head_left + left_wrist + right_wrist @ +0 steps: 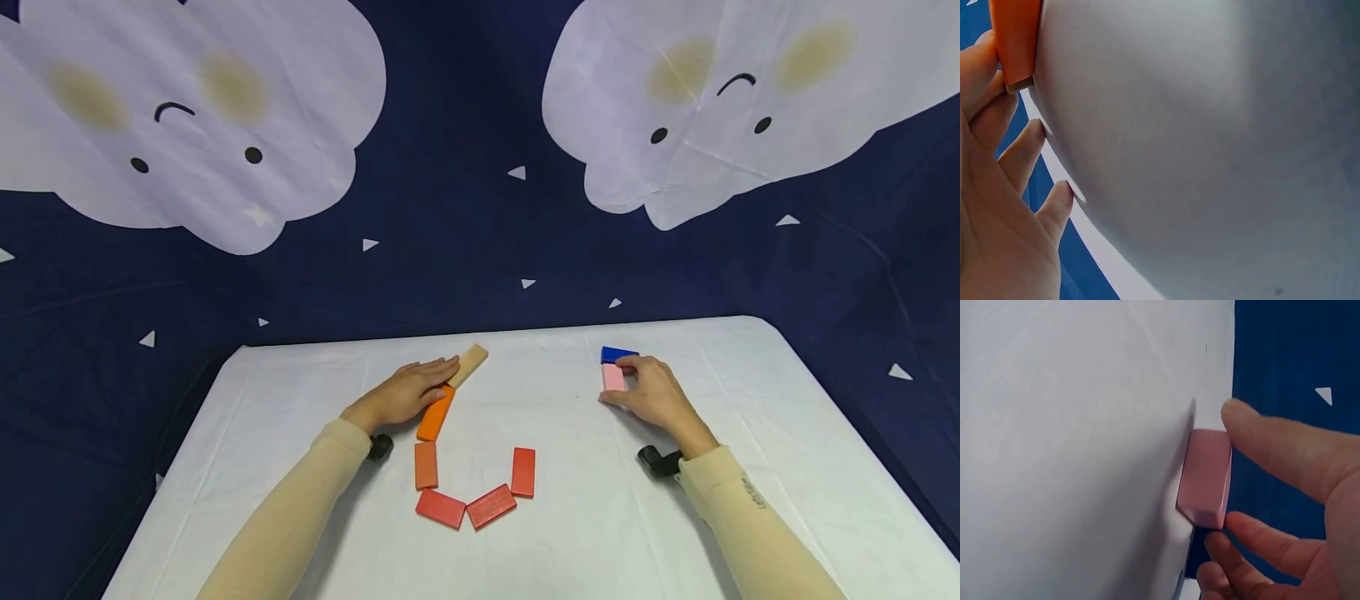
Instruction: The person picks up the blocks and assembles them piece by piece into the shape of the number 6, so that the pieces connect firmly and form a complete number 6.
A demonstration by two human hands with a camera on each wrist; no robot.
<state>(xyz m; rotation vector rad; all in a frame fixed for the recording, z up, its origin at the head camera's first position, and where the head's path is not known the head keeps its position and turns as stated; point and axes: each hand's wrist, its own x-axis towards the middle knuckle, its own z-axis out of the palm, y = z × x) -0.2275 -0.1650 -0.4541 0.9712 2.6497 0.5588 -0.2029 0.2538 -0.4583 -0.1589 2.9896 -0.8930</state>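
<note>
My left hand (405, 393) lies with fingers extended across the junction of a natural wood block (471, 363) and an orange block (435, 415). Its thumb touches the orange block, and the other fingertips reach the wood block's side. In the left wrist view, the end of the orange block (1016, 44) shows beside the fingers; the wood block is hidden there. At the right, my right hand (654, 395) pinches a pink block (612, 377) lengthwise between thumb and fingers. A blue block (617, 354) lies just beyond it. The right wrist view shows the pink block (1205, 475) close up.
A darker orange block (426, 465) and three red blocks, left (441, 508), middle (491, 507) and right (523, 472), continue the curved row on the white table (585, 542). Behind the table hangs a dark blue cloth (450, 208) with clouds.
</note>
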